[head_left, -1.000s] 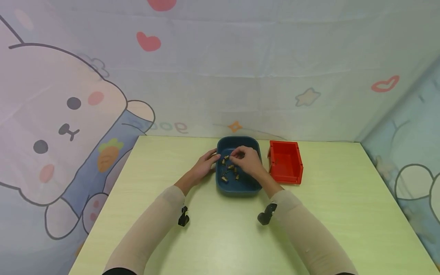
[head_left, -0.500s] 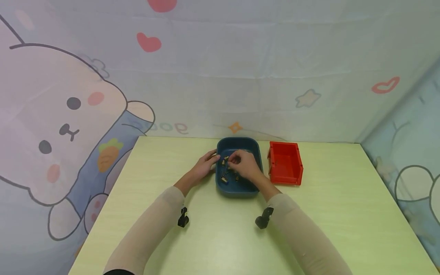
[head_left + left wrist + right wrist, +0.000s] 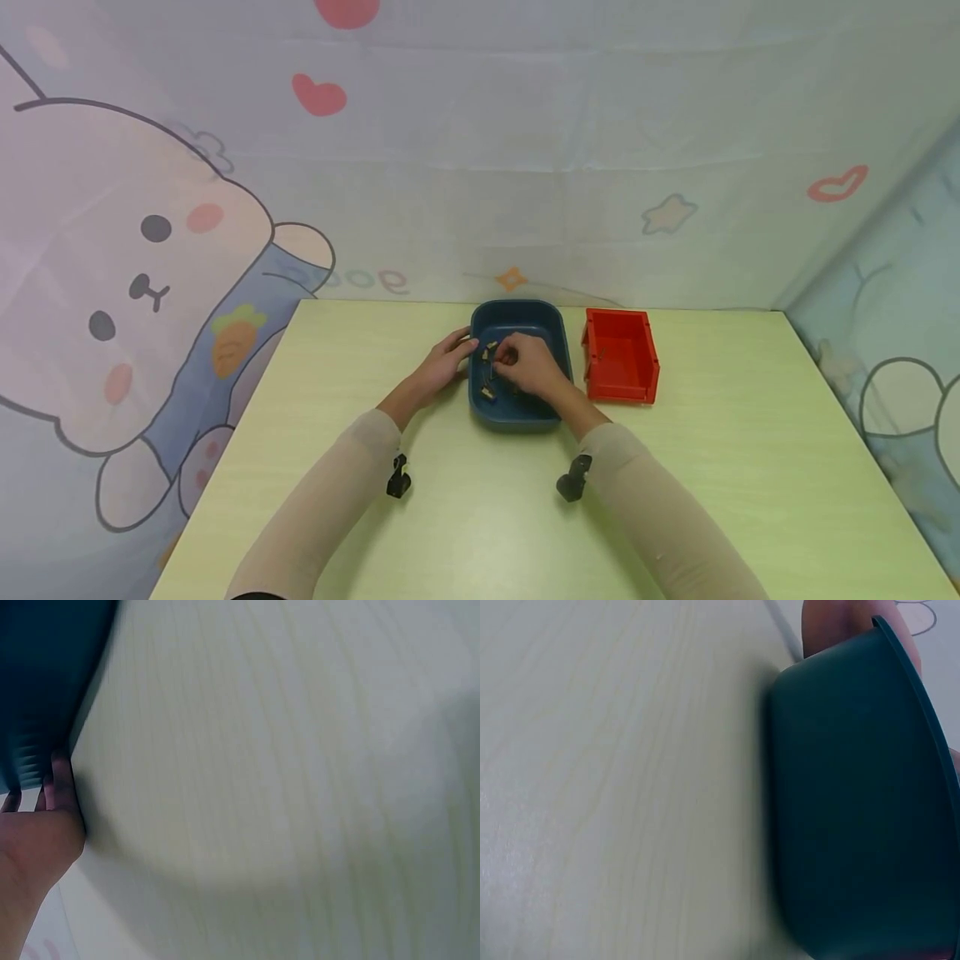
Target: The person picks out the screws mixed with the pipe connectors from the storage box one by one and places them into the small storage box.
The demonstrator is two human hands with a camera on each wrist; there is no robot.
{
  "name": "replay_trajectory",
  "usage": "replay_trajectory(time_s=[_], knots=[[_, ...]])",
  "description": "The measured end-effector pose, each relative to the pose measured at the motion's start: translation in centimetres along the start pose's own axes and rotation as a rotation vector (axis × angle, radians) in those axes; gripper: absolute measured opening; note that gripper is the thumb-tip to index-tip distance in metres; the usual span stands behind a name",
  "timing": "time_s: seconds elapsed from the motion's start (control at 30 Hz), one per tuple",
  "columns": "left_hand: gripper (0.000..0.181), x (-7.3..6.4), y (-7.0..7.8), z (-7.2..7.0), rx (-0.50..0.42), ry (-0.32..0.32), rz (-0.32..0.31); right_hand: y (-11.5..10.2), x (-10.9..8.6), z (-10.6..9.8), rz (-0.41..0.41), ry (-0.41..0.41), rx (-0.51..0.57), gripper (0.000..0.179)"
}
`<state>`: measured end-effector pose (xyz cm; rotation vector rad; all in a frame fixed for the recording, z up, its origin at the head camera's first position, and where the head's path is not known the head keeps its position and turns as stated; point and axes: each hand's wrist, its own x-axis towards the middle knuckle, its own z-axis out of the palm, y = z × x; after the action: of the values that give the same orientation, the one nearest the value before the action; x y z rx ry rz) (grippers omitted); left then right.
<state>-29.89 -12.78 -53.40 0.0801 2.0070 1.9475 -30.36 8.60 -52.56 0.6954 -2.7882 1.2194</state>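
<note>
Several small brass-coloured pieces (image 3: 488, 392) lie in the dark-blue tub (image 3: 525, 424) on the desk (image 3: 480, 517). Your left grip (image 3: 441, 367) rests extended against its side; your right grip (image 3: 532, 367) curls inside, cannot tell if pinching.

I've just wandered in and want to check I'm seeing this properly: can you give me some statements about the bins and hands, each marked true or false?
1. A red bin stands to the person's right of a blue bin. True.
2. The left hand touches the blue bin, and the right hand reaches into it. True.
3. The right hand is inside the red bin. False: it is in the blue one.
4. Small brass-coloured pieces lie in the blue bin. True.
5. The red bin is filled to its rim. False: its red floor shows.
6. The left hand is well away from both bins. False: it is at the blue bin's side.
</note>
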Motion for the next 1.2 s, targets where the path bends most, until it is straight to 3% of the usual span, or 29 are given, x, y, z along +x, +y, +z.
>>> replay_trajectory(time_s=[0.7,1.2], knots=[[0.059,0.24,-0.31,-0.04,-0.021,0.012,0.002,0.03,0.32,0.06,-0.039,-0.096,-0.125,0.007],[0.058,0.31,-0.58,-0.09,-0.016,0.011,0.008,0.11,0.26,0.21,-0.088,-0.109,-0.209,0.007]])
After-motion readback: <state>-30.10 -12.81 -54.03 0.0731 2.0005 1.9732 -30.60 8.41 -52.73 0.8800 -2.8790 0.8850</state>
